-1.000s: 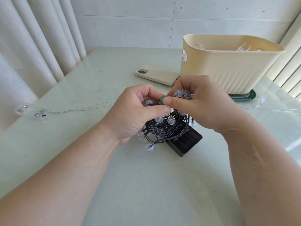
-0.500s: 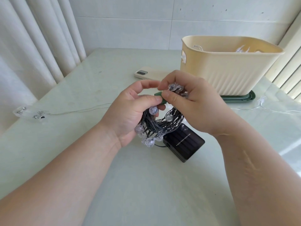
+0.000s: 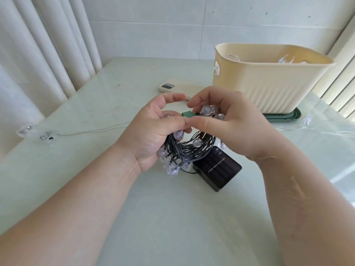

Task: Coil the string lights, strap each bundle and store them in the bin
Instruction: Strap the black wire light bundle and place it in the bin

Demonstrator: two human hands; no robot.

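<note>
Above the pale table [image 3: 76, 189], near its middle: one coil of string lights [image 3: 189, 148], dark thin wire with clear bulbs, held between both hands.

Left hand [image 3: 153, 135]: curled round the coil's left side, thumb pressed on the wire, forefinger arched free.
Right hand [image 3: 230, 127]: thumb and fingers pinching the coil's top beside a green strap [image 3: 187, 114], a cluster of bulbs caught under the fingers.
Solar panel box [image 3: 217, 168]: black, rigid, resting on the table at the coil's lower right, tethered by the wire.
Bin [image 3: 269, 89]: cream, ribbed, well behind, other lights inside.

Handling, judged: light, limp, springy; loops likely to slip apart unless pinched across all strands; bulbs probably brittle, so grip wire, not bulbs.

Change from half a second before: left forefinger lifted higher, more of the strap showing, coil held much as before.
</note>
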